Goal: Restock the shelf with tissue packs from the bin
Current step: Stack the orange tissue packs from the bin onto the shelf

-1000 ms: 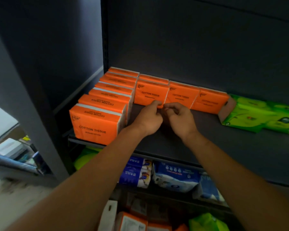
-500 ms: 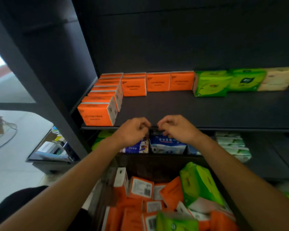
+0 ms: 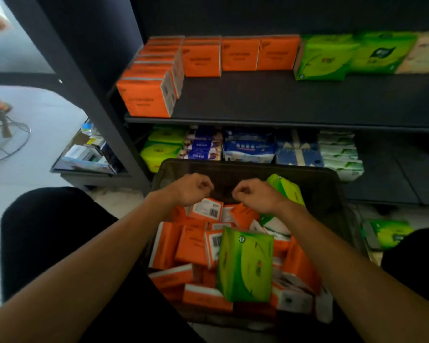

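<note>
Orange tissue packs [image 3: 191, 246] lie jumbled in a dark bin [image 3: 233, 165] at the person's knees, with a large green pack [image 3: 245, 264] standing among them toward the bin's near edge. Both hands have dropped back from the shelf [image 3: 282, 100] above and now hover over the bin's far edge, close together but not touching. The left hand [image 3: 191, 190] and right hand [image 3: 255, 195] each have fingers curled in toward the palm, and neither holds anything. On the shelf, stocked orange packs [image 3: 146, 100] run from the front left corner to the back, then along the back edge to stocked green packs [image 3: 325, 58] on the right. The shelf's middle and front edge are bare board. The last placement looks finished, and the hands seem ready to pick the next pack from the bin.
</note>
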A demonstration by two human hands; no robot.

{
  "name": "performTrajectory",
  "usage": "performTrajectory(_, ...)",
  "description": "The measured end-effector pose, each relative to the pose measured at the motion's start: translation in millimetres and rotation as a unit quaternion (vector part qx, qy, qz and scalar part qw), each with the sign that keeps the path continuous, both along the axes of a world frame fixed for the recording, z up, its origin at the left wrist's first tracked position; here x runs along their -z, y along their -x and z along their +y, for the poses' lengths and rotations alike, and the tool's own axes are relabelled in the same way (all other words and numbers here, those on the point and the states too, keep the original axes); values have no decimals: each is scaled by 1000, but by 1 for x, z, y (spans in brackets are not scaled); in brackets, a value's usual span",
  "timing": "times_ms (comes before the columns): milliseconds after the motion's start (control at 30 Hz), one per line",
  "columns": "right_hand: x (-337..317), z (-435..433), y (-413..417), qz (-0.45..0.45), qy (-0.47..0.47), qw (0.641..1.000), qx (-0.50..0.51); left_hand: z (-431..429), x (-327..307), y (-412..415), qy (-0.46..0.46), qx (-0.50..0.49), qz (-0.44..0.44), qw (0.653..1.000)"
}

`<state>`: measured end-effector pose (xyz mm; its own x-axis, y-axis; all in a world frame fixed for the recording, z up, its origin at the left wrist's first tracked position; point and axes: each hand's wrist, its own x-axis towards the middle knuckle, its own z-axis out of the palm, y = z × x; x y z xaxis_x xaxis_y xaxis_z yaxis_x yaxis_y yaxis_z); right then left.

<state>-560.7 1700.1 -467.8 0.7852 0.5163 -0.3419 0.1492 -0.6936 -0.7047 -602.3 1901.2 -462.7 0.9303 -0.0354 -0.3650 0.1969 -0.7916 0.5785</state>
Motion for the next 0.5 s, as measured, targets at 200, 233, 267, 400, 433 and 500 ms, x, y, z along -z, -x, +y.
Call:
performTrajectory(200, 30, 6, 2, 21, 30, 999, -11, -1, 18, 6, 51, -22, 59, 997)
performTrajectory(233, 34, 8, 2, 25, 32, 999, -9, -3, 18, 6, 57, -26, 57, 996)
performTrajectory(267, 38, 10, 2, 29, 36, 999, -6, -5, 20, 6, 61, -28, 55, 996)
performTrajectory(400, 54, 14, 2, 36, 60, 998, -2, -16, 40, 3, 83, -24, 103, 991)
performTrajectory(433, 58, 15, 1, 36, 65, 997, 5, -19, 45, 2, 101, -28, 131, 986)
performTrajectory(500, 67, 16, -2, 31, 81, 996, 20, -24, 57, -2, 124, -35, 169, 977)
